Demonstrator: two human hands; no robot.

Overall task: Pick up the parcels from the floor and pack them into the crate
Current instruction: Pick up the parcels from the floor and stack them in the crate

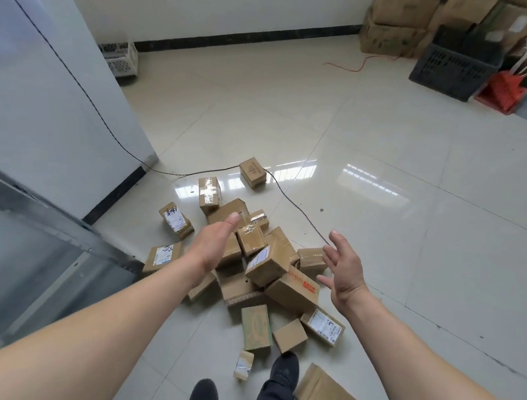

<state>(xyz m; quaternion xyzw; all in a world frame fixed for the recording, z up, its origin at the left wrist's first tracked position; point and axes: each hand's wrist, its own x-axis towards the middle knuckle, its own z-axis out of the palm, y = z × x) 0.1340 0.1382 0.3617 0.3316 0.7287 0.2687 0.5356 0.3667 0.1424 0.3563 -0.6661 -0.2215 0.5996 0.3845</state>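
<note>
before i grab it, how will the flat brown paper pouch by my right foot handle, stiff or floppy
The paper pouch lies flat with a folded seam and no box walls, so it will probably flex or sag when lifted by one edge. It looks thin, so likely light. Its smooth face on the glossy floor may slide when pushed.

Brown cardboard parcels [268,265], some taped or labelled, lie heaped on the floor; dark crate [453,72] stands well apart.

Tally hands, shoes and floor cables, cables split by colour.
Hands: 2, left hand and right hand, fingers spread, holding nothing
Black shoes: 2
Black cable: 1
Orange cable: 1
Total: 6
</note>
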